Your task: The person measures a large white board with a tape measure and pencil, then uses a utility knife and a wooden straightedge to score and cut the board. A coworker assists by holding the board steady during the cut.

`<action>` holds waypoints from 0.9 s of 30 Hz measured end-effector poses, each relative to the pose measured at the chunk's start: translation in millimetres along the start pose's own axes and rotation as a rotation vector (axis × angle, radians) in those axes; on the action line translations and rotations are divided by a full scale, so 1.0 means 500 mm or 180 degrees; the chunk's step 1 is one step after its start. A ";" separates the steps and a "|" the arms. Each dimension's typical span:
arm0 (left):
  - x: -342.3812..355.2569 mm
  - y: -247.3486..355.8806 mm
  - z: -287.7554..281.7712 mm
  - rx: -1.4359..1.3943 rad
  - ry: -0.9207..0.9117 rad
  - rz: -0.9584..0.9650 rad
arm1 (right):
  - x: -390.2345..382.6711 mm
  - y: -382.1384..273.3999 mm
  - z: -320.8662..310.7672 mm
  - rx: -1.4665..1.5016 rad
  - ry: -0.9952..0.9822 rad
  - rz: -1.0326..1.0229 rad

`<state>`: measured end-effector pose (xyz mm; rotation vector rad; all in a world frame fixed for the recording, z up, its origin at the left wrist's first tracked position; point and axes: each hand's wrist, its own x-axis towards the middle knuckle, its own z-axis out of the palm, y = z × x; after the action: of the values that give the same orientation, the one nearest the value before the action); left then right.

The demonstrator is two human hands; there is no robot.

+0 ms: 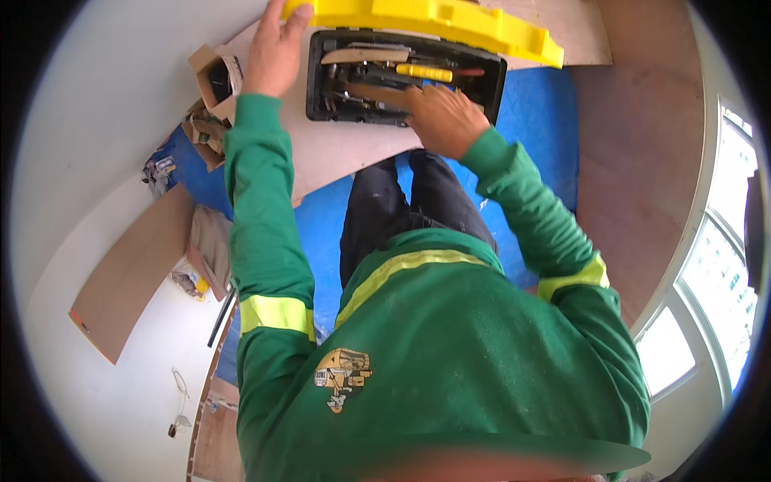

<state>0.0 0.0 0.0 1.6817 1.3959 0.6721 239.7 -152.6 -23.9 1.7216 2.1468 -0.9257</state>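
Note:
My left hand point(273, 52) grips the left end of a yellow lid point(450, 22), which is raised along the back of a black toolbox point(496, 84). Inside lie a pale strip point(353, 55), a yellow-handled tool point(424, 72), a red-handled item point(470, 72) and several metal tools. My right hand point(446, 120) reaches into the box's front part with curled fingers, beside a brown flat piece point(373, 92); what its fingertips hold is hidden. The box rests on a pale wooden board point(345, 153).
Open cardboard boxes point(207, 80) stand left of the board. Blue sheeting point(546, 145) covers the floor around my legs. A brown panel point(132, 273) lies farther left. A tall wooden surface point(634, 128) is at the right, beside a glazed frame point(707, 297). A cord point(181, 386) is at lower left.

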 end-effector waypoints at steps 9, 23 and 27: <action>-0.040 0.007 0.021 -0.0426 0.0252 -0.0102 | 0.145 0.206 0.033 0.0928 -0.0079 0.0146; -0.023 0.001 0.061 -0.1177 0.0868 -0.0423 | 0.151 0.166 -0.091 -0.0275 0.1584 -0.0925; 0.001 0.001 0.045 -0.1014 0.0681 -0.0453 | 0.149 0.169 -0.115 0.0466 0.1874 -0.0884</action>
<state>19.0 -5.2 -11.1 1.2784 1.4518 0.9588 310.0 -50.2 -48.0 1.9892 2.8094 -0.7080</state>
